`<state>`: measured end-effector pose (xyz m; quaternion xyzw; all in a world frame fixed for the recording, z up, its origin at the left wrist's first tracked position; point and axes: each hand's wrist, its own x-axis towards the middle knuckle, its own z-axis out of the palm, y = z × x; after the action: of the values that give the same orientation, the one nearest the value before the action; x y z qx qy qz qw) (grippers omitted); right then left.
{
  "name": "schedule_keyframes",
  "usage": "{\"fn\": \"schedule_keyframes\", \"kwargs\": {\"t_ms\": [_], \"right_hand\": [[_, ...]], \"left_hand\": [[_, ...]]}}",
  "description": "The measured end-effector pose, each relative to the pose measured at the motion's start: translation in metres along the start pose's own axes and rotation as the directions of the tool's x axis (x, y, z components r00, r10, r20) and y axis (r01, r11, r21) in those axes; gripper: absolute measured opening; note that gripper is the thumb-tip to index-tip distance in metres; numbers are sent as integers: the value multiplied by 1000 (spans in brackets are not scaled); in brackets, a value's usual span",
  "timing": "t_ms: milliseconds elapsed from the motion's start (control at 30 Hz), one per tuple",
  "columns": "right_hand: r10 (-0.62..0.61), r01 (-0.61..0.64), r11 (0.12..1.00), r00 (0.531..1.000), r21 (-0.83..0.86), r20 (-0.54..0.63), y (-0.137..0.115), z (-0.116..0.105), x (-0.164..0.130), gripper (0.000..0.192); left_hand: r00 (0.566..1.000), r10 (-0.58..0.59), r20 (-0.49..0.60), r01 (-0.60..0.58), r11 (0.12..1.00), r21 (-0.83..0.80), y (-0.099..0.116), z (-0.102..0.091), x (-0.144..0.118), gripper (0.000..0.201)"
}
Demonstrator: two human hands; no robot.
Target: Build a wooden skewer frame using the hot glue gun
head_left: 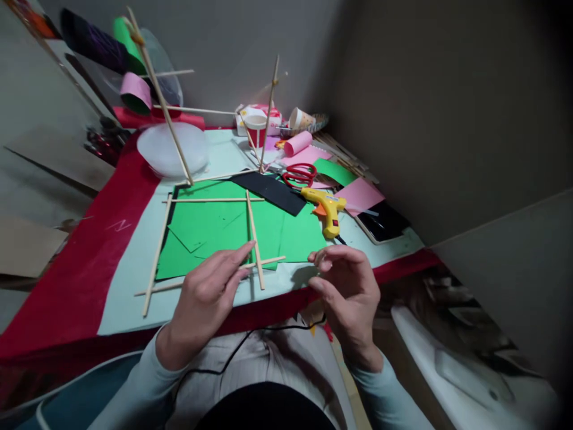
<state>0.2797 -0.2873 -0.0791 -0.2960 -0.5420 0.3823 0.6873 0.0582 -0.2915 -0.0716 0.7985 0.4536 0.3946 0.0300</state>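
A square frame of thin wooden sticks [253, 230] lies over green paper [215, 221], its ends crossing at the corners. My left hand [208, 292] is at its near right corner, fingertips against the upright stick and thumb at the near crosswise stick, gripping the frame there. To the right, my right hand [351, 295] hovers above the table's front edge, fingers curved and apart from the thumb, with nothing visible between them. Beyond it a yellow hot glue gun [329, 210] rests on the table.
Behind the frame, a taller stick structure [163, 107] stands upright. Red-handled scissors [299, 175], a black paper strip [271, 191], a phone [382, 221] and pink paper [360, 195] lie at the right. A clear plastic lid [172, 149] and a paper cup [256, 128] sit farther back.
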Motion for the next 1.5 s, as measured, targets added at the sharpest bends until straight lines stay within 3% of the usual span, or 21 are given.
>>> {"fn": "schedule_keyframes", "kwargs": {"t_ms": [167, 300, 433, 600, 800, 1000, 1100, 1233, 1400, 1500], "right_hand": [[27, -32, 998, 993, -48, -114, -6, -10, -3, 33], [109, -138, 979, 976, -147, -190, -11, -20, -10, 31], [177, -200, 949, 978, -244, -113, -12, -21, -17, 28], [164, -161, 954, 986, -252, -8, -11, -13, -17, 26], [259, -239, 947, 964, -213, 69, -8, -8, -23, 13], [281, -249, 948, 948, -196, 152, -1, -3, -32, 8], [303, -276, 943, 944, -186, 133, 0, 0, -30, 2], [332, -309, 930, 939, -197, 94, -6, 4, -22, 11], [344, -323, 927, 934, -190, 93, -9, 11, -13, 12], [339, -314, 924, 937, -218, 84, -6, 14, -8, 14]], "left_hand": [[998, -26, 55, 26, 1000, -2, 0, 0, 1, 45], [995, -41, 90, 39, 999, 21, 0, -2, 2, 46], [989, -56, 136, 50, 998, 46, -1, -3, 3, 51], [967, -114, 228, 108, 993, 39, -4, -8, 6, 61], [973, -129, 192, 131, 991, 4, -1, -14, 18, 50], [946, -290, 142, 305, 947, -101, 6, -19, 21, 7], [931, -336, 145, 356, 924, -141, 8, -24, 19, 10], [944, -313, 105, 329, 923, -202, 6, -26, 17, 13], [912, -409, 40, 409, 893, -188, 2, -20, 18, 16], [920, -391, 8, 387, 906, -171, 3, -16, 20, 15]]}}
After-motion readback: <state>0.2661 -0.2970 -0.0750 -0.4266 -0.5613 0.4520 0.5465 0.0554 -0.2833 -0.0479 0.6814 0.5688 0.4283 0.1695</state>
